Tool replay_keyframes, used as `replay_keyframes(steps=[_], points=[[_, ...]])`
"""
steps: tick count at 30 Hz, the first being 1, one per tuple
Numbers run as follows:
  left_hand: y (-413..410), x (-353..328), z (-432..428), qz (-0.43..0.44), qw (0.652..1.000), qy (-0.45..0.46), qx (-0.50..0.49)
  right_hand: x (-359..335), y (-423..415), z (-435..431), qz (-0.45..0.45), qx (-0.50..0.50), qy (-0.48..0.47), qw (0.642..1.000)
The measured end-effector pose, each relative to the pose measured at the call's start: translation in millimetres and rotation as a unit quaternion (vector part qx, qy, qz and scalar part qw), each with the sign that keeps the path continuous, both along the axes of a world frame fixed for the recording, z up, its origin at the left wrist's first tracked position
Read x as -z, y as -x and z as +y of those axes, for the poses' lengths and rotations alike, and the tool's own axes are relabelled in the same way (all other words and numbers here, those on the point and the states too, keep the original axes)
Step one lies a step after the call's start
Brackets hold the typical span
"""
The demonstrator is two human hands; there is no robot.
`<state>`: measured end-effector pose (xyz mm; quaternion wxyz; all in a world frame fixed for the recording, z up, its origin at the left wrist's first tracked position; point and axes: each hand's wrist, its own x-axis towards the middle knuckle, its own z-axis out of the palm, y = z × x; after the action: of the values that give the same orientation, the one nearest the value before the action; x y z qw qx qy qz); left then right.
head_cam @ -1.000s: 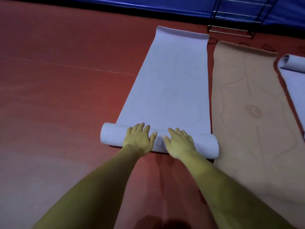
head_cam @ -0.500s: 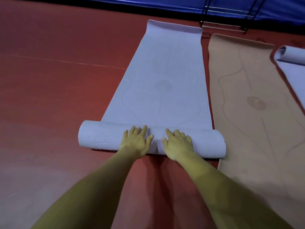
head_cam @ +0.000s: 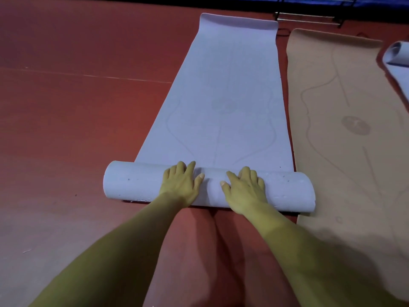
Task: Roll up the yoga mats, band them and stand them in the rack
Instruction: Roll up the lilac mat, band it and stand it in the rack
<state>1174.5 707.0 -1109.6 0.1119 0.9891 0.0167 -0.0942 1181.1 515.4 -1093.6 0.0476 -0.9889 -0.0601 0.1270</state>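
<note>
1. The lilac mat (head_cam: 225, 96) lies on the red floor (head_cam: 77, 129), its near end wound into a roll (head_cam: 137, 182) and the rest flat, running away to a slightly curled far edge.
2. The left hand (head_cam: 181, 185) and right hand (head_cam: 243, 189) lie palm-down on the roll's middle, side by side, fingers stretched forward and gripping nothing.
3. The roll's left end juts past the flat part's left edge, with bare floor beside it.
4. Its right end reaches over the edge of a tan mat (head_cam: 345, 129) lying just beside.
5. A third, partly rolled mat (head_cam: 396, 56) lies at the far right.
6. A metal rack (head_cam: 309, 17) stands beyond the far edges.
</note>
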Motion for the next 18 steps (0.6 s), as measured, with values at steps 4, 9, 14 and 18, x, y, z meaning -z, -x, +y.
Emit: replay_keyframes(steps=[4,9,14,18], points=[[4.3,1.1,-2.8,-0.013,1.0,0.011,0.019,4.8,3.5,-0.5,0.003,-0.002,-0.024,1.0],[22.3,13.8,-2.4,-0.002,0.999,-0.004,0.053,7.3,14.5,-2.3,-0.018,-0.017,-0.026,0.999],[42.6,23.2,-1.8,-0.011,0.997,-0.033,0.065,23.8,35.3,-6.8,-0.032,-0.037,0.011,0.999],[53.3,34.8,0.0,-0.006,0.996,-0.052,0.075,38.1,48.2,-6.3,-0.015,-0.039,0.008,0.999]])
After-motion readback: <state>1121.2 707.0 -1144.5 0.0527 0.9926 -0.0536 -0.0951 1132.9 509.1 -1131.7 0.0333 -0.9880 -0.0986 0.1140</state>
